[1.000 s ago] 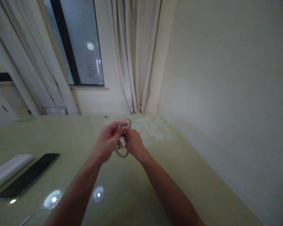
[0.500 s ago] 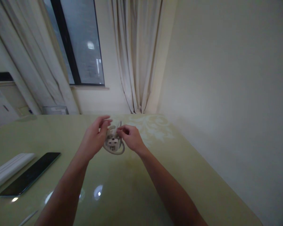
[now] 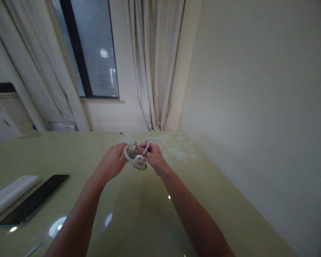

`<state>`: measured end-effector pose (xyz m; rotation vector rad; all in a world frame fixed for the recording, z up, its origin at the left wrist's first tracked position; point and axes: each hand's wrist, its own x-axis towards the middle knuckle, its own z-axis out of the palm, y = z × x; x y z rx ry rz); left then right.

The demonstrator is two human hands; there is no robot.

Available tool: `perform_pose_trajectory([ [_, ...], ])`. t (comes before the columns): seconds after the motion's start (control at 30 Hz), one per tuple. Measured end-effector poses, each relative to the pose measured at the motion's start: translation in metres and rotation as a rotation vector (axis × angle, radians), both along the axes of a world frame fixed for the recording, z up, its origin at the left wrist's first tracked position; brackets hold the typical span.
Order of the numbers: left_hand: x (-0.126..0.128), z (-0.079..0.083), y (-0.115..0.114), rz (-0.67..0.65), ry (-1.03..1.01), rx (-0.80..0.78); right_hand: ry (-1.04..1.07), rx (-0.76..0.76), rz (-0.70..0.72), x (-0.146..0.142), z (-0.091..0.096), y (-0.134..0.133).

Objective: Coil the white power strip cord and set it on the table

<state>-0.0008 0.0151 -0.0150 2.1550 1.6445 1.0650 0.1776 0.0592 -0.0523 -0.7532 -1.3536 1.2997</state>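
Observation:
Both of my hands meet above the middle of a glossy yellow-green table [image 3: 149, 221]. Between them is a white plug with a coiled white cable [image 3: 136, 157] looped around it. My left hand [image 3: 112, 163] grips the left side of the coil with curled fingers. My right hand [image 3: 153, 157] pinches the cable on the right side, fingers closed. The bundle is held slightly above the table surface.
A dark phone [image 3: 34, 199] lies face up at the left, beside a white ribbed slab [image 3: 8, 194]. A pale wall [image 3: 256, 107] runs along the table's right edge. Cream curtains [image 3: 155, 64] and a dark window [image 3: 93, 50] stand behind the far edge.
My left hand, spread apart half a second ago, has closed on the coil again. The plug and cable have turned and lifted a little between my hands.

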Motion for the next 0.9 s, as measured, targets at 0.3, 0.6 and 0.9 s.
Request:
perform_pose_trajectory([
  [0.3, -0.002, 0.012, -0.019, -0.355, -0.012, -0.129, -0.051, 0.062, 0.018, 0.011, 0.007, 0.002],
  [0.6, 0.0, 0.007, -0.011, -0.1, -0.569, -0.037, 0.019, 0.079, -0.349, 0.038, 0.019, 0.016],
  [0.9, 0.009, 0.016, -0.017, -0.222, -1.248, -0.147, -0.117, 0.226, 0.253, 0.029, 0.019, 0.0],
])
